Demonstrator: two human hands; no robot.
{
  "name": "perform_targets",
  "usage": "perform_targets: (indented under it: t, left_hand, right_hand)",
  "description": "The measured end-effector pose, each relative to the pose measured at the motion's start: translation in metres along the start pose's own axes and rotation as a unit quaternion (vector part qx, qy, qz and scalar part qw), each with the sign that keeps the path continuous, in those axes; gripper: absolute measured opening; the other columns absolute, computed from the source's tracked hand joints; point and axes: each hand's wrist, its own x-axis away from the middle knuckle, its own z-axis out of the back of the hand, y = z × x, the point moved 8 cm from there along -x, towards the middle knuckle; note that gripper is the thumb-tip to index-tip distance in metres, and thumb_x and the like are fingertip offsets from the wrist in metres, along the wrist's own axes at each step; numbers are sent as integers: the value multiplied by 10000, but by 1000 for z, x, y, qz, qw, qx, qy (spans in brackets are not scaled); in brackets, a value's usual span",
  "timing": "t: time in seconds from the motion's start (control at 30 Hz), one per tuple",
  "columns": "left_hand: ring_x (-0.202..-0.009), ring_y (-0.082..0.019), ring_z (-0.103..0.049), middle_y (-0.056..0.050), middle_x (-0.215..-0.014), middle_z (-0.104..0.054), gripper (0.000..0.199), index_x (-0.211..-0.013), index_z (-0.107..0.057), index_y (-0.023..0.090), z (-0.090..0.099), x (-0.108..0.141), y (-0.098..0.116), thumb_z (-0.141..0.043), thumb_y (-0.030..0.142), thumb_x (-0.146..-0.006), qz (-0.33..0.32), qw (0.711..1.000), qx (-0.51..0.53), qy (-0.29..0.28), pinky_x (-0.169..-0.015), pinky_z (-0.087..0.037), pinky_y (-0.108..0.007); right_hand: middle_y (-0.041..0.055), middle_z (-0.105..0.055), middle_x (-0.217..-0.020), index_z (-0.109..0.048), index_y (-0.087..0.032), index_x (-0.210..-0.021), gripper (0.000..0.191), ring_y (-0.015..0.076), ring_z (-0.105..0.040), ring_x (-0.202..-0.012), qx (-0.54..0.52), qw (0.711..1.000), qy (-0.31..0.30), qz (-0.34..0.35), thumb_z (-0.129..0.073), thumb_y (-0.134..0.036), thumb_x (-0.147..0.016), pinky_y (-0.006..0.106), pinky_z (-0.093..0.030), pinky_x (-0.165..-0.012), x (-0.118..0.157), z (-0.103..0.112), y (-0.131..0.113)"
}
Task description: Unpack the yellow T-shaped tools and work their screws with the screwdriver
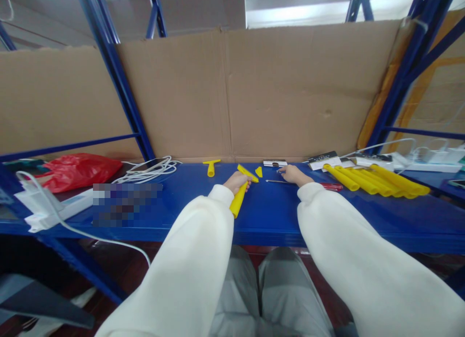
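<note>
My left hand [237, 182] is closed round the handle of a yellow T-shaped scraper [238, 204], its head angled up to the right. My right hand [290, 174] has its fingers pinched together over the blue shelf, at a small shiny piece too small to name. Below that hand runs a screwdriver [278, 181] with a red handle, partly hidden by the wrist. Between the hands lies a small yellow flat piece [258, 172]. Behind them is a small white and black packet [275, 163]. Another yellow T-shaped scraper [211, 167] rests farther left.
Several yellow tubes [378, 181] lie in a row at right, beside black and white cards [324, 160]. At left are a red plastic bag [82, 171], coiled white cable [156, 170] and a power strip [76, 205]. Cardboard [276, 95] stands behind the blue shelf [269, 216].
</note>
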Motion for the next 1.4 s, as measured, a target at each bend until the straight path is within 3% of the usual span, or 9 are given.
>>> perform_targets:
  t: [0.17, 0.77, 0.97, 1.17, 1.3, 1.4]
  left_hand:
    - [-404, -67, -407, 41, -466, -453, 333, -590, -489, 154, 0, 2, 1, -536, 33, -898, 4, 1000, -1, 1, -413, -325, -185]
    - [-425, -80, -424, 33, -485, -469, 307, -608, -503, 153, -2, -1, -1, -556, 31, -885, -6, 1000, 1, -5, -441, -343, -199]
    - [-411, -70, -411, 36, -487, -462, 324, -602, -507, 145, -2, 2, 1, -543, 21, -900, -7, 1000, 0, -4, -428, -320, -197]
    - [-402, -69, -407, 33, -484, -466, 324, -607, -521, 139, -3, 6, 4, -536, 25, -910, -7, 1000, -1, -6, -426, -320, -202]
    - [-393, -73, -402, 32, -472, -458, 336, -595, -515, 143, -4, 5, 4, -538, 34, -911, -7, 1000, 4, -10, -425, -310, -211]
    - [-401, -77, -412, 32, -481, -465, 319, -603, -516, 146, -4, 2, 3, -551, 29, -897, -12, 1000, 17, -18, -441, -326, -214]
  right_hand:
    - [79, -719, -1234, -757, -216, -1183, 424, 227, -659, -1169, 33, 999, -19, 15, -552, -56, -848, 263, -477, -1009, -3, -6, -2]
    - [178, -759, -1054, -772, -118, -1060, 275, 250, -708, -1041, 74, 997, -9, -22, -550, -127, -897, 265, -517, -876, 3, 0, -3]
    - [212, -740, -1089, -752, -103, -1060, 265, 280, -698, -1066, 45, 998, -17, -36, -557, -100, -880, 294, -519, -860, 6, 1, -3]
    - [182, -748, -1018, -737, -139, -948, 191, 248, -706, -983, 25, 999, -2, -36, -574, -92, -860, 263, -500, -782, 5, 2, -3]
    - [132, -745, -908, -688, -157, -843, 145, 205, -687, -844, -47, 998, 41, -9, -575, -67, -836, 248, -472, -735, 2, 5, -13]
    - [81, -725, -838, -633, -168, -758, 145, 171, -642, -768, -125, 989, 60, 54, -556, -70, -832, 242, -460, -726, 2, 6, -33]
